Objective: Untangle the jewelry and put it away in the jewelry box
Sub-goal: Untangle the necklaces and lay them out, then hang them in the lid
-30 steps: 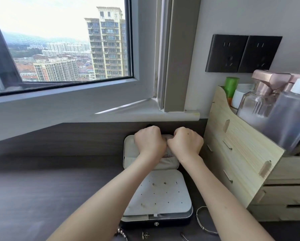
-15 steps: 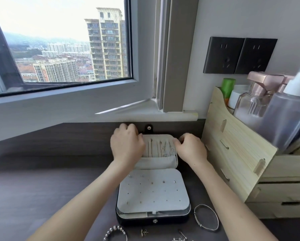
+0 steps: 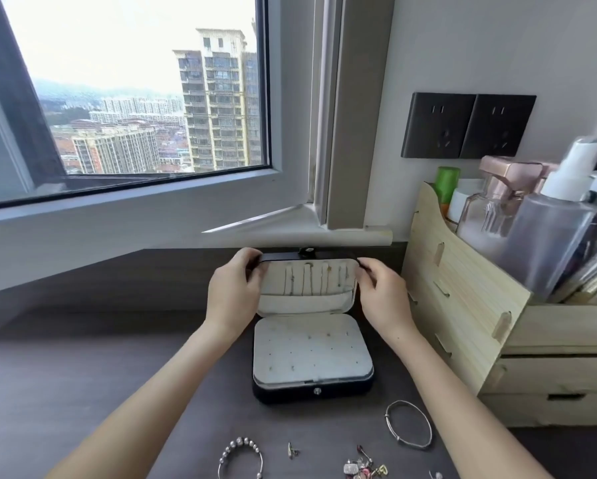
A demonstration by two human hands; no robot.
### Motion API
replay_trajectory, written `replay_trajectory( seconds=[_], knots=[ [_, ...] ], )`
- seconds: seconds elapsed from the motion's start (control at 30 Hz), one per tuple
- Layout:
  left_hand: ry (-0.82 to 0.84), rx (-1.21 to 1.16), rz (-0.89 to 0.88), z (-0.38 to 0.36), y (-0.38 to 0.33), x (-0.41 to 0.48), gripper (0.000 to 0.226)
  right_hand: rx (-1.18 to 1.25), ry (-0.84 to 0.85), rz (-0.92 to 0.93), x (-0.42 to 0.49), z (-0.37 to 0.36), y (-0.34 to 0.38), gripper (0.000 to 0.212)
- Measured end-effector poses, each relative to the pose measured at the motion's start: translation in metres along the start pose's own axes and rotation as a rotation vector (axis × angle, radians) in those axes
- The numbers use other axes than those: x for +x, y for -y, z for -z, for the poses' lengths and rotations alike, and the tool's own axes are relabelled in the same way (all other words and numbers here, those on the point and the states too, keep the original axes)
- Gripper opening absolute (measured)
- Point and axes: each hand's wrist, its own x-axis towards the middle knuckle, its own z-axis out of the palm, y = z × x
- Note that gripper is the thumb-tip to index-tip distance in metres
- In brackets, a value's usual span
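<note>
Dark-walled and pale-lined, the jewelry box [image 3: 312, 392] is seen open on the desk [image 3: 83, 375], thin chains [image 3: 304, 283] hung inside its lid [image 3: 305, 303] at the far side. The lid's far corners are gripped by curled fingers [image 3: 250, 254], the left by the left hand [image 3: 235, 292], the right by the right hand [image 3: 383, 299]. Near the box, a beaded bracelet [image 3: 242, 452], a bangle [image 3: 408, 424] and a tangle of charms [image 3: 366, 468] are laid apart.

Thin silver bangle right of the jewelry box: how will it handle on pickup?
The bangle looks like a thin metal hoop, so it is probably rigid and light. It lies flat on the smooth desk, so it may slide when pushed. On edge, it could roll.
</note>
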Motion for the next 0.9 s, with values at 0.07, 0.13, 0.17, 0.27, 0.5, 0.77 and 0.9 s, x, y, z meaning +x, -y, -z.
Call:
replay_trajectory(
  seconds=[0.07, 0.13, 0.17, 0.27, 0.5, 0.77, 0.9],
  knots=[
    [0.018, -0.02, 0.04, -0.002, 0.001, 0.002, 0.015, 0.009, 0.044, -0.01, 0.003, 0.001, -0.002, 0.031],
    [0.025, -0.016, 0.061, -0.003, 0.001, 0.004, 0.018, -0.026, 0.073, -0.014, 0.005, 0.001, -0.001, 0.031],
    [0.028, -0.009, 0.067, -0.004, 0.001, 0.005, 0.02, -0.043, 0.09, -0.025, 0.006, 0.001, -0.001, 0.032],
    [0.032, -0.003, 0.069, -0.004, 0.0, 0.005, 0.021, -0.107, 0.132, -0.055, 0.008, -0.001, -0.002, 0.028],
    [0.009, -0.051, 0.049, -0.003, -0.005, -0.004, 0.016, -0.032, 0.177, -0.209, 0.007, -0.009, 0.0, 0.015],
    [0.004, -0.05, 0.038, -0.002, -0.004, -0.006, 0.015, 0.248, 0.246, -0.324, 0.005, 0.002, -0.004, 0.035],
    [-0.012, -0.064, 0.029, -0.001, -0.005, -0.012, 0.015, 0.282, 0.232, -0.328, 0.004, -0.001, 0.0, 0.026]
  ],
)
